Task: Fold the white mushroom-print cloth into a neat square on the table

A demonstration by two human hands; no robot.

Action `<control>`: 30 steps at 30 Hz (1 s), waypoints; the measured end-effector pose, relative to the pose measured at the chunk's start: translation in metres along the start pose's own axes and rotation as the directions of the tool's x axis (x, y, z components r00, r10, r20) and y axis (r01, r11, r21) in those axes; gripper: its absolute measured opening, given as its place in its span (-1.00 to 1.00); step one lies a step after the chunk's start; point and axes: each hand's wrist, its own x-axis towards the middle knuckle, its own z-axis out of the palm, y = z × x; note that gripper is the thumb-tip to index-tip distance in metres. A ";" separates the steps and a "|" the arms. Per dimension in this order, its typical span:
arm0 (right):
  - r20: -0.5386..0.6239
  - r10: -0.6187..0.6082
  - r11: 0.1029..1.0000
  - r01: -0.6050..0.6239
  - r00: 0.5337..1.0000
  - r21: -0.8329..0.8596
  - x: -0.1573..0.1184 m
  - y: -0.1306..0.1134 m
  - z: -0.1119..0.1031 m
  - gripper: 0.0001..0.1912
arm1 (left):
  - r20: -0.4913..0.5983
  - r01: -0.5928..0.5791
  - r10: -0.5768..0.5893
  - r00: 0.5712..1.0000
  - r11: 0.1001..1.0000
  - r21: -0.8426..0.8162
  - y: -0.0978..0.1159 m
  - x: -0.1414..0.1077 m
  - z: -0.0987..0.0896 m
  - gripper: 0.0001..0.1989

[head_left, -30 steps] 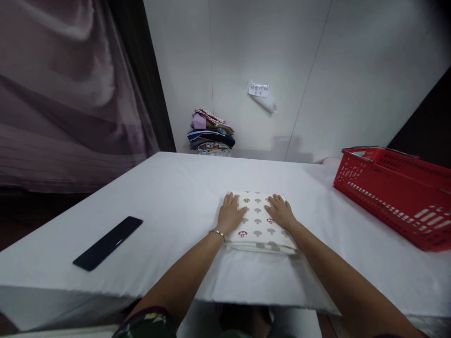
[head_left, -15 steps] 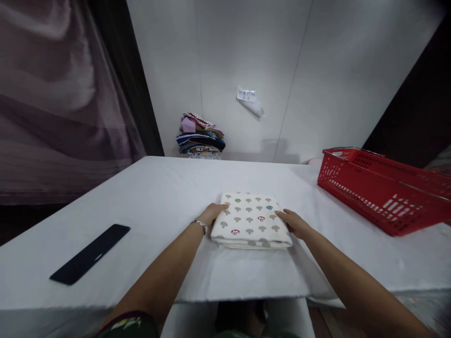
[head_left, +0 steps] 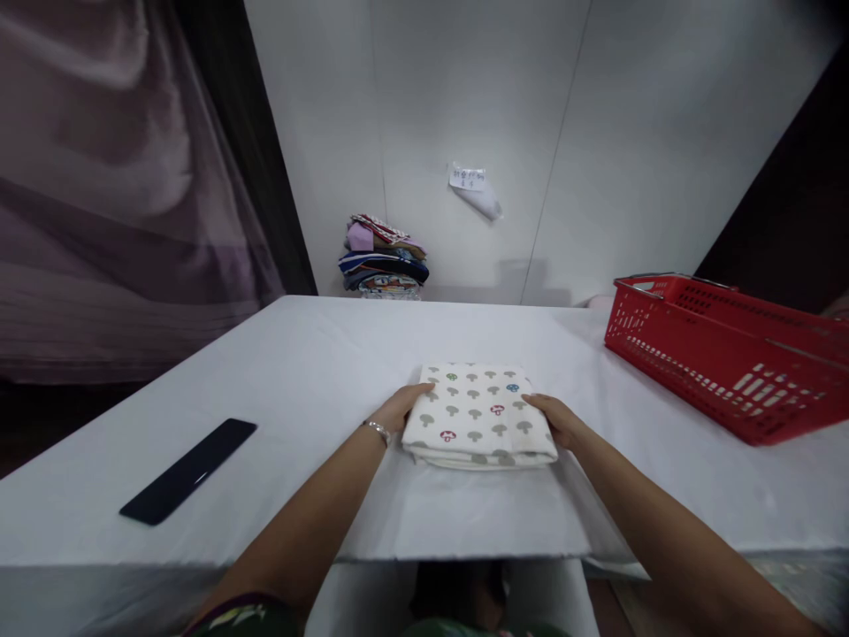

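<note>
- well, a soft white cloth [head_left: 478,411], folded into a thick, squarish pad and printed with little mushrooms, is sitting near the front edge of the smooth white table [head_left: 318,380].
- the left hand [head_left: 404,407] is grasping the cloth's left side, thumb on top.
- the right hand [head_left: 555,419] is grasping the opposite side.
- a rigid, slotted red basket [head_left: 716,354] is standing off right.
- a flat black slab [head_left: 189,473] is lying left.

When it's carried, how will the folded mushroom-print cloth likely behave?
The folded cloth will probably sag, since its layers look soft. Its flat, squarish shape makes rolling unlikely. The layers showing along its near edge might slip apart.
</note>
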 end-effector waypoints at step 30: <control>-0.210 -0.206 0.971 0.173 0.956 -0.166 -0.006 0.007 0.000 -0.22 | -0.173 -0.144 0.141 0.975 0.990 -0.003 -0.012 -0.011 -0.003 -0.71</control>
